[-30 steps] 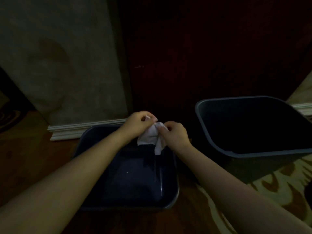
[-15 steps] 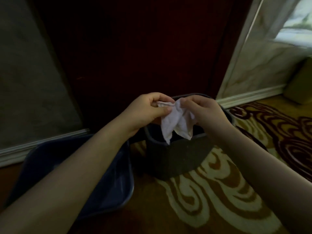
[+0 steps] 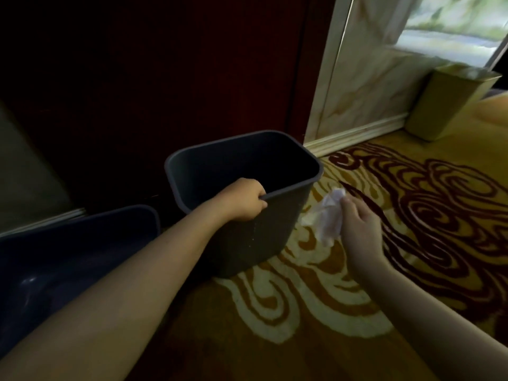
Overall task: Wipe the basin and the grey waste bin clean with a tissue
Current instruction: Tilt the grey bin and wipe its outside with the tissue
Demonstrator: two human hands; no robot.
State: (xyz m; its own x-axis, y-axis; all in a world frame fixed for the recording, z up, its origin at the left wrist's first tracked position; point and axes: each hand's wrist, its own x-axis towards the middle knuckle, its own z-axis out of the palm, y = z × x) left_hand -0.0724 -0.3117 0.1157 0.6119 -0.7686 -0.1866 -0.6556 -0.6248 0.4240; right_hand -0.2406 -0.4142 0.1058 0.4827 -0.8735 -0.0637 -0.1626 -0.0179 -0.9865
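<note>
Basin (image 3: 79,243) sits at the carpet's (image 3: 302,312) left edge, dark blue, smooth and glossy, with rounded corners and only part of it in view. Just right of it stands the bin (image 3: 247,237), grey matte plastic, rectangular with a rolled rim, its long axis running left to right and its open mouth facing you. Your left hand (image 3: 243,200) is closed over the near rim, fingers hooked inside, steadying it. To the right, clear of the bin's right wall and lower than its rim, your right hand (image 3: 354,218) pinches the tissue (image 3: 328,218), a crumpled, soft white wad. The bin lies left of that hand, so the wipe likely means carrying the tissue leftward onto the wall or over the rim.
</note>
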